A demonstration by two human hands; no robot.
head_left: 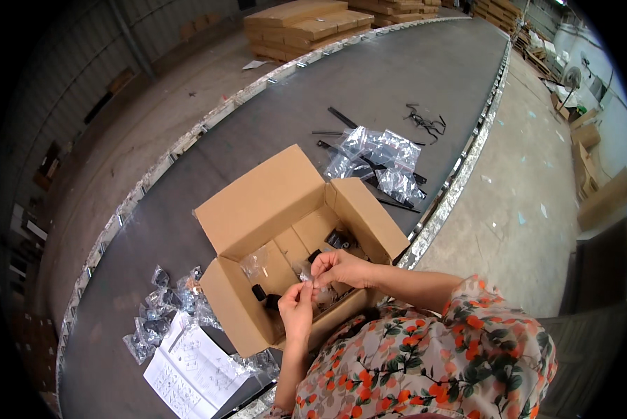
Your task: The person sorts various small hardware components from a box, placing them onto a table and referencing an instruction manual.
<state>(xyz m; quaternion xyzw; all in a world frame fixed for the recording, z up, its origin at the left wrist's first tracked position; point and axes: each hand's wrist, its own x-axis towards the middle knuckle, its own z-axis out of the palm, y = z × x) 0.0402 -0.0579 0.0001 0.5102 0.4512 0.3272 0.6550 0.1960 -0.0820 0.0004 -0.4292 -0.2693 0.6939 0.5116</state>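
Over an open cardboard box (261,202), my left hand (297,311) and my right hand (343,269) meet with thumbs and fingers pinched together. Between and below the fingertips is a small clear plastic bag (323,297), partly hidden by the hands; its contents are too small to make out. Inside the box lie black parts (337,239) near the right wall and another black piece (259,292) by the left wall. A clear bag (255,263) rests against the inner left side. The box's flaps stand folded outward.
The box stands on a long dark conveyor belt (404,77). Left of it lie several bagged parts (146,328) and a printed instruction sheet (195,370). Beyond are clear bags (376,150), black rods (343,117) and bent black pieces (429,124). Stacked flat cartons (306,28) stand past the far edge.
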